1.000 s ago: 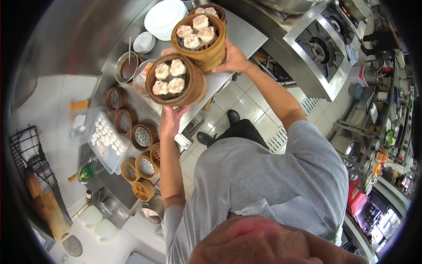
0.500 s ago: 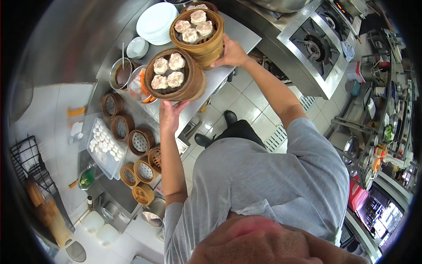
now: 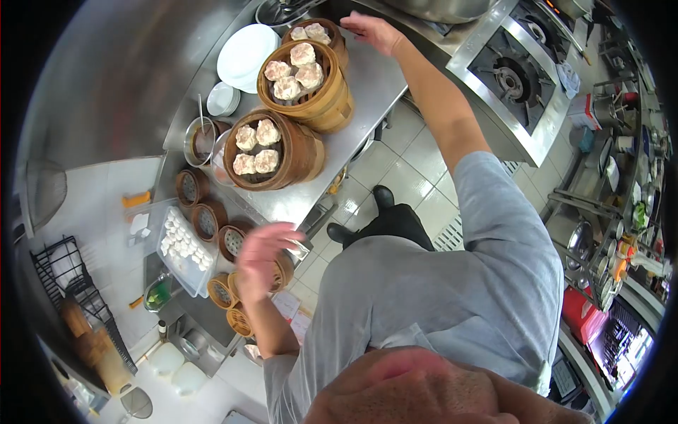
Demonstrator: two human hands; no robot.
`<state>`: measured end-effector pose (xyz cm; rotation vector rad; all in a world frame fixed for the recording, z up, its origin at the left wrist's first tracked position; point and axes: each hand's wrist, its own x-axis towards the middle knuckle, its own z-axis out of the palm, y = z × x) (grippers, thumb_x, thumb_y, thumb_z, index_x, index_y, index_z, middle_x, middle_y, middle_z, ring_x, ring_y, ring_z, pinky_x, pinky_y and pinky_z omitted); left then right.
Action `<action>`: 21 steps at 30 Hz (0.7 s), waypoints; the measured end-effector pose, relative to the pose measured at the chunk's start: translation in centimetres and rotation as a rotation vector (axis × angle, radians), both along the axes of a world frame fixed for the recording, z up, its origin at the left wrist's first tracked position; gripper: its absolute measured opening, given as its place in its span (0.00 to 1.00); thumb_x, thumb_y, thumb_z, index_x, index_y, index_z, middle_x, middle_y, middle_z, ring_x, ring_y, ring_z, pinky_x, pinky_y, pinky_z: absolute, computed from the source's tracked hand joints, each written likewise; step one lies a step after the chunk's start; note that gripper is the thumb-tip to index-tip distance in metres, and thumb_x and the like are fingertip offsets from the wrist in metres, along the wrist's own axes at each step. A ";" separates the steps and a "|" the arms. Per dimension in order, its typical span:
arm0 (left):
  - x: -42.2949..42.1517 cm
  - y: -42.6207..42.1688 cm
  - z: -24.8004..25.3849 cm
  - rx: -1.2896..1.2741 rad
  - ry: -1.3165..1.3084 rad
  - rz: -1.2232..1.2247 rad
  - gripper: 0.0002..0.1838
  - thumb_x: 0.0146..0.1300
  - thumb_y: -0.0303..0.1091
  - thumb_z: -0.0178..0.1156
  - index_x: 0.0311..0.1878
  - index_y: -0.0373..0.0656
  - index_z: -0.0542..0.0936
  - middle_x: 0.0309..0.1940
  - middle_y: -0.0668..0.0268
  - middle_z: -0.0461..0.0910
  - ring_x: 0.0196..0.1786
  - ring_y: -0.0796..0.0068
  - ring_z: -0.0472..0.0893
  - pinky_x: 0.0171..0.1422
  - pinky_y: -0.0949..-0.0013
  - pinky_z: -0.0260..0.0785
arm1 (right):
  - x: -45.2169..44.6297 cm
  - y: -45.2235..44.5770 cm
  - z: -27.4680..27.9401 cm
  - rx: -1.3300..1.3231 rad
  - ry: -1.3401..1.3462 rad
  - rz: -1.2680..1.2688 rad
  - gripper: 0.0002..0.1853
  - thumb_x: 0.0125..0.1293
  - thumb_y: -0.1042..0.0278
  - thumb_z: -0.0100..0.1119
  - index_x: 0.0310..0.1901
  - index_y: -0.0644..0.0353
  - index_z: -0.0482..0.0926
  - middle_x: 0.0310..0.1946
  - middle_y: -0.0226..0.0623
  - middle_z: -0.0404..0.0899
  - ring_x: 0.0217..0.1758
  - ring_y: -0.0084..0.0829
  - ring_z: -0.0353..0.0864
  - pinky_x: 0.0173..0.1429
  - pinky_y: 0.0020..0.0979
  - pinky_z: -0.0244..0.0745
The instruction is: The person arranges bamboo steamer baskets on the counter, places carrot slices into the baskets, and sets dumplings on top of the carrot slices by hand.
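My right hand (image 3: pixel 373 32) is empty, its fingers stretched out beside the rear bamboo steamer (image 3: pixel 339 46); contact is hard to tell. In front of that stands a stack of bamboo steamers (image 3: pixel 332 106) with several dumplings (image 3: pixel 287 87) in the top basket. Nearest to me, another steamer stack (image 3: pixel 304 152) also holds several dumplings (image 3: pixel 266 161). My left hand (image 3: pixel 265 258), slightly blurred, hovers with fingers apart above the small steamer baskets (image 3: pixel 233 242); nothing shows in it.
White plates (image 3: pixel 247 58) and small bowls (image 3: pixel 223 99) stand along the wall. A sauce pot (image 3: pixel 200 141) with a spoon is left of the steamers. A plastic tub (image 3: pixel 187 258) holds white dough balls. Gas burners (image 3: pixel 510 79) are to the right.
Both hands have let go of the steamer stacks, which now stand on the steel counter. My left hand has drawn back toward me; my right has moved farther away, toward the rear steamer.
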<state>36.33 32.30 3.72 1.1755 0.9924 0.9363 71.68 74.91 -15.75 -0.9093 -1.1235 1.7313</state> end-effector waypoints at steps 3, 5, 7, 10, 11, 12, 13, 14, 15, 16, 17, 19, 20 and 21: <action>4.8 0.7 -2.7 -0.123 0.089 -0.174 0.53 0.67 0.79 0.47 0.66 0.29 0.72 0.61 0.50 0.79 0.61 0.60 0.82 0.61 0.59 0.75 | -3.7 3.4 -0.5 -0.074 0.037 -0.036 0.43 0.66 0.23 0.53 0.64 0.57 0.81 0.69 0.42 0.76 0.78 0.38 0.64 0.81 0.41 0.48; 6.3 1.5 -4.8 -0.154 0.083 -0.195 0.48 0.70 0.74 0.48 0.66 0.30 0.73 0.61 0.53 0.78 0.62 0.63 0.81 0.62 0.61 0.74 | -5.9 3.8 -0.1 -0.068 0.031 0.010 0.42 0.65 0.25 0.58 0.64 0.57 0.81 0.65 0.42 0.79 0.74 0.37 0.70 0.80 0.41 0.54; 6.7 2.0 -7.3 -0.183 0.023 -0.214 0.40 0.76 0.65 0.50 0.66 0.32 0.73 0.61 0.58 0.78 0.61 0.67 0.80 0.62 0.64 0.74 | -6.9 3.6 0.9 -0.098 0.001 0.076 0.34 0.64 0.35 0.66 0.61 0.55 0.83 0.60 0.39 0.83 0.66 0.35 0.78 0.75 0.40 0.66; 7.5 3.4 -8.7 -0.169 0.087 -0.173 0.36 0.79 0.60 0.48 0.69 0.32 0.71 0.62 0.56 0.77 0.62 0.65 0.80 0.63 0.63 0.73 | -6.1 4.3 -0.2 0.100 -0.255 0.091 0.27 0.64 0.47 0.69 0.61 0.52 0.83 0.55 0.33 0.84 0.62 0.30 0.79 0.70 0.36 0.70; 7.9 4.0 -8.9 -0.168 0.110 -0.152 0.37 0.79 0.61 0.46 0.70 0.32 0.70 0.63 0.55 0.77 0.62 0.63 0.80 0.63 0.61 0.74 | -5.3 3.5 -0.2 0.076 -0.256 0.055 0.27 0.64 0.47 0.69 0.61 0.52 0.83 0.54 0.31 0.84 0.61 0.29 0.80 0.68 0.35 0.71; 8.3 4.6 -9.4 -0.143 0.098 -0.176 0.33 0.81 0.56 0.45 0.72 0.34 0.69 0.65 0.55 0.75 0.64 0.62 0.79 0.64 0.61 0.73 | -4.2 2.1 0.1 0.055 -0.259 0.012 0.28 0.64 0.46 0.69 0.60 0.53 0.83 0.53 0.30 0.84 0.59 0.29 0.80 0.66 0.34 0.71; 8.9 5.3 -9.9 -0.133 0.091 -0.187 0.33 0.81 0.55 0.45 0.72 0.33 0.68 0.65 0.54 0.75 0.64 0.62 0.78 0.64 0.61 0.73 | -3.1 1.1 0.4 0.035 -0.266 -0.036 0.28 0.64 0.46 0.69 0.60 0.53 0.83 0.51 0.28 0.85 0.57 0.28 0.80 0.64 0.33 0.72; 9.6 6.0 -10.3 -0.127 0.084 -0.198 0.33 0.81 0.55 0.45 0.72 0.33 0.68 0.65 0.54 0.75 0.65 0.62 0.78 0.64 0.61 0.73 | -2.4 0.0 0.0 0.079 -0.199 -0.073 0.28 0.66 0.44 0.68 0.59 0.54 0.83 0.49 0.25 0.84 0.54 0.26 0.79 0.60 0.29 0.71; 10.3 6.6 -10.6 -0.124 0.078 -0.208 0.33 0.82 0.55 0.45 0.73 0.33 0.67 0.65 0.54 0.75 0.66 0.62 0.77 0.65 0.61 0.73 | -1.7 -1.9 0.5 0.090 -0.287 -0.128 0.30 0.65 0.42 0.68 0.60 0.57 0.83 0.51 0.30 0.84 0.56 0.28 0.79 0.63 0.31 0.70; 11.1 7.6 -10.8 -0.148 0.067 -0.246 0.33 0.82 0.54 0.45 0.74 0.33 0.66 0.67 0.53 0.73 0.68 0.62 0.76 0.66 0.60 0.72 | -1.0 -3.8 1.2 0.107 -0.377 -0.183 0.32 0.65 0.41 0.68 0.60 0.60 0.82 0.54 0.34 0.84 0.59 0.30 0.80 0.66 0.33 0.70; 12.0 8.6 -11.4 -0.133 0.084 -0.223 0.34 0.82 0.54 0.45 0.75 0.33 0.65 0.69 0.52 0.72 0.69 0.61 0.75 0.67 0.60 0.72 | -0.1 -4.8 2.0 0.127 -0.469 -0.236 0.34 0.64 0.40 0.68 0.60 0.63 0.82 0.57 0.39 0.84 0.61 0.31 0.80 0.69 0.34 0.70; 14.0 10.3 -13.5 -0.109 0.116 -0.167 0.36 0.82 0.55 0.45 0.76 0.32 0.63 0.72 0.50 0.69 0.70 0.59 0.75 0.69 0.59 0.71 | 1.7 -4.6 -0.2 0.155 -0.532 -0.292 0.41 0.65 0.31 0.60 0.62 0.64 0.81 0.58 0.44 0.83 0.63 0.36 0.80 0.70 0.35 0.68; 14.8 11.3 -15.0 -0.102 0.147 -0.135 0.37 0.81 0.56 0.45 0.77 0.31 0.60 0.73 0.49 0.67 0.70 0.58 0.74 0.70 0.59 0.70 | 2.3 -5.3 0.0 0.078 -0.540 -0.289 0.42 0.65 0.28 0.58 0.63 0.64 0.80 0.59 0.45 0.83 0.65 0.37 0.79 0.71 0.36 0.68; 15.6 12.5 -16.8 -0.095 0.179 -0.103 0.39 0.81 0.57 0.46 0.78 0.31 0.58 0.74 0.47 0.65 0.71 0.58 0.73 0.71 0.59 0.70 | 2.8 -5.8 -0.1 -0.001 -0.545 -0.286 0.44 0.65 0.26 0.56 0.63 0.64 0.80 0.60 0.46 0.82 0.66 0.39 0.79 0.72 0.37 0.68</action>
